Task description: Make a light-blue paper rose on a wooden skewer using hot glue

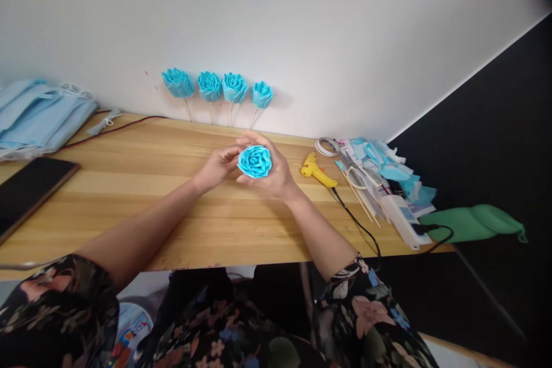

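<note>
A handmade blue rose (255, 161) with layered, ruffled petals is held above the middle of the wooden table, its bloom facing up toward me. My right hand (279, 171) wraps round the bloom from the right, fingers behind it and thumb in front. From the left, my left hand (219, 167) has its fingers curled together against the petal edge. The underside of the rose and any stem are hidden. Several similar blue roses (210, 87) on thin sticks lean against the white wall behind.
A yellow glue gun (317, 170) lies to the right, its cord running off the front edge. Beyond are cream-handled scissors (364, 178), a tape roll (326, 147), blue scraps (383, 158), a power strip (403, 221) and a green pouch (474, 222). At left are face masks (38, 115) and a phone (34, 192).
</note>
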A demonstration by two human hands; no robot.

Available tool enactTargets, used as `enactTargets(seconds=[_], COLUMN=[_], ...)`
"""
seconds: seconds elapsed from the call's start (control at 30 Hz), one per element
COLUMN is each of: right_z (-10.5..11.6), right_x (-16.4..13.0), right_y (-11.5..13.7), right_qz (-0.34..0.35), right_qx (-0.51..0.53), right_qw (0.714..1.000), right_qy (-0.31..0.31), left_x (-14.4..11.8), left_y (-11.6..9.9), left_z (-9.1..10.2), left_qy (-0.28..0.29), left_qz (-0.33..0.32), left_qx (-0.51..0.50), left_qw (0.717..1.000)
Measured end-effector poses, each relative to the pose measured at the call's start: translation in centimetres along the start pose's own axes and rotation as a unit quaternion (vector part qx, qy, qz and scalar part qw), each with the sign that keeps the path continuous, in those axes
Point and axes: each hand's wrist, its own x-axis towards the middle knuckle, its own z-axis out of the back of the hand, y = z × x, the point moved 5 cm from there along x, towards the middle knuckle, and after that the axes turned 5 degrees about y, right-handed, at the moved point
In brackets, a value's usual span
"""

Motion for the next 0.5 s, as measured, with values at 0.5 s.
enactTargets(seconds=[0.5], right_z=[-0.6], right_x=[-1.4], right_y=[1.6], right_qz=[0.095], right_qx=[-0.064], right_qw=[0.987], right_qy=[-0.109], left_x=[-0.5], left_y=[-1.0], left_z=[-0.5], left_qy=[-0.021], left_qz=[-0.031], left_qx=[0.097], left_qw=[0.995])
